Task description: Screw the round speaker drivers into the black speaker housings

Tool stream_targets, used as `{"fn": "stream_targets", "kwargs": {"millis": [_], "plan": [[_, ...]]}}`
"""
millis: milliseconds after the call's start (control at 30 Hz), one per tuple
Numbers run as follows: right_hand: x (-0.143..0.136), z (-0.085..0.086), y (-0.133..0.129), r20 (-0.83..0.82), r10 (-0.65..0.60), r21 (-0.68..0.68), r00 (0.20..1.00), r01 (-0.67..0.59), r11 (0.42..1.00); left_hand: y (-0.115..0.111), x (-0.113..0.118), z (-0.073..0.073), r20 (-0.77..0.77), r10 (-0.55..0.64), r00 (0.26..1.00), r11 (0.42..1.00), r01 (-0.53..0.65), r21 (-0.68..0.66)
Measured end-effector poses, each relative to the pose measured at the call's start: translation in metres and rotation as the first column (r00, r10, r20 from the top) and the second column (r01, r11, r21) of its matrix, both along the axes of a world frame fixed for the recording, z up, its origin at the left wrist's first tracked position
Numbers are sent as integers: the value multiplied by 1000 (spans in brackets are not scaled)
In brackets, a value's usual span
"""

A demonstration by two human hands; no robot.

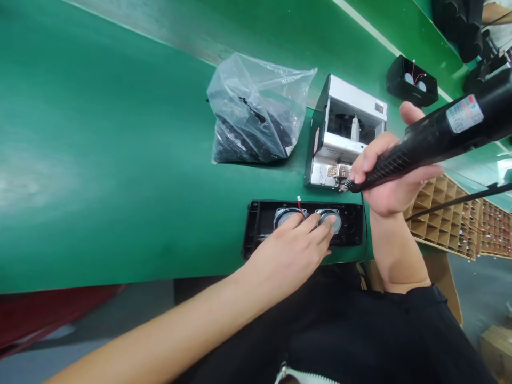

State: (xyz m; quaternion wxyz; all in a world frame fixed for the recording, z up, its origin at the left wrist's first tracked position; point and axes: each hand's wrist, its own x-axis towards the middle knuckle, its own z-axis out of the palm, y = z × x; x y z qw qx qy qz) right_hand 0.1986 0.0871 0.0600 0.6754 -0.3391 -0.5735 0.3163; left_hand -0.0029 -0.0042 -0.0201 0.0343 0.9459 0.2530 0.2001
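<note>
My right hand (384,170) is wrapped round a black electric screwdriver (424,136) with a white label on its body. The driver's tip points at the front outlet of a silver and black screw feeder (340,144); whether it touches a screw is too small to tell. Just in front of the feeder lies a long black speaker housing (256,224) with its inside up. Two round speaker drivers (334,220) sit in it, and a red wire with a white plug (299,201) sticks up. Across the drivers my left hand (294,245) lies with its fingers stretched out, hiding part of them.
Behind the housing stands a clear plastic bag (260,114) of small black parts. Another black speaker housing (412,82) lies at the back right. Divided cardboard trays (440,216) with wired parts are at the right. The green bench (100,160) ends near my body. Part of another person (498,18) shows top right.
</note>
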Motion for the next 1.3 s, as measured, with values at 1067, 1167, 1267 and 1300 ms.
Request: {"fn": "stream_targets", "kwargs": {"millis": [1067,1167,1267,1300], "plan": [[29,-23,-64,-43,-212,-200,976,199,959,3,-13,8,41,-70,997,987,76,-142],[30,-26,-63,-23,-148,-157,989,143,977,2,-14,8,65,-73,995,982,82,-167],[33,-30,-64,-8,-92,-127,996,90,988,2,-13,7,50,-60,997,987,67,-144],[34,-31,-64,3,-90,-120,996,90,989,2,-13,7,37,-59,998,990,63,-127]]}}
